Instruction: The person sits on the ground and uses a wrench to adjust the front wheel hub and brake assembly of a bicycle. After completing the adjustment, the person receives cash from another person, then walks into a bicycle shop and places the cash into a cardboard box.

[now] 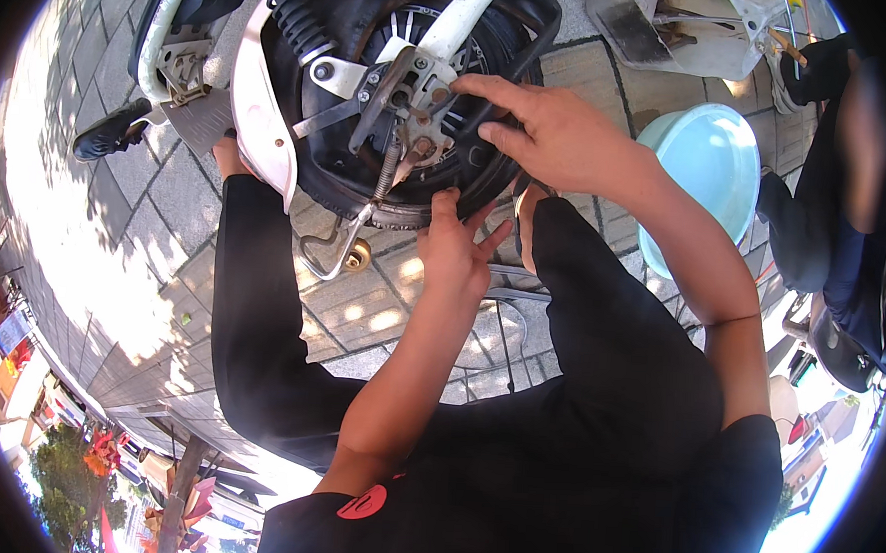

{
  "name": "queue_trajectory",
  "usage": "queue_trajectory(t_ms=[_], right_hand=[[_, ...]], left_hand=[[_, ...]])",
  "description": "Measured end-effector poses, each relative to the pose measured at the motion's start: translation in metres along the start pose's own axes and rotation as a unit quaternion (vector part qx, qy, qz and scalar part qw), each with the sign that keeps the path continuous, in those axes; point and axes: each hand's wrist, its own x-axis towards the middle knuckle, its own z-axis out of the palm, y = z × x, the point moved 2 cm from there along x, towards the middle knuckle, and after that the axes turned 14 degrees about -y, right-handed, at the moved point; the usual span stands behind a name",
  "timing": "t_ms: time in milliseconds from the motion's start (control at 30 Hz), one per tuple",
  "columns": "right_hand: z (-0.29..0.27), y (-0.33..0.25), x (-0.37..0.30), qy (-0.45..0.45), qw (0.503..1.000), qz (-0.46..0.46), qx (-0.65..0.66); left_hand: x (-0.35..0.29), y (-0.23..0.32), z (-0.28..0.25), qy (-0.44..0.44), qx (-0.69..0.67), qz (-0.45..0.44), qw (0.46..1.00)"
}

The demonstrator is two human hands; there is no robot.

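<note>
A scooter's wheel with a black tyre [398, 217] stands in front of me. Over its hub sits a metal bracket [426, 125] with bolts and a coil spring [386, 173]. My right hand [561, 132] reaches in from the right, its index fingertip at the bracket's upper right edge. The right thumb is apart from the index finger, and nothing shows between them. Lower down, my left hand [454, 257] is at the underside of the tyre, one fingertip touching it and the other fingers spread. A bent metal stand [355, 240] hangs below the spring.
A light blue basin [709, 175] stands on the paving at right. Metal tools [518, 283] lie between my legs, and a brass-coloured round piece [359, 255] is beside the stand. A black shock absorber [289, 10] and white panel [261, 117] flank the wheel. Another person [857, 218] is at far right.
</note>
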Motion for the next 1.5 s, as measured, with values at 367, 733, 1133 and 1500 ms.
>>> queue_trajectory(t_ms=[367, 733, 1133, 1500], right_hand=[[0.005, 0.007, 0.004, -0.13, 0.983, 0.024, -0.124], [0.01, 0.026, 0.02, -0.12, 0.981, -0.08, -0.129], [-0.004, 0.001, 0.039, -0.261, 0.921, -0.002, -0.289], [0.061, -0.024, 0.015, -0.349, 0.916, 0.053, -0.192]], left_hand=[[0.003, 0.0, -0.005, -0.004, 0.008, -0.008, 1.0], [0.002, 0.0, -0.001, -0.003, 0.013, 0.001, 1.0], [0.004, -0.002, -0.004, 0.031, 0.021, 0.038, 0.999], [-0.002, 0.0, -0.023, 0.093, 0.013, -0.01, 0.996]])
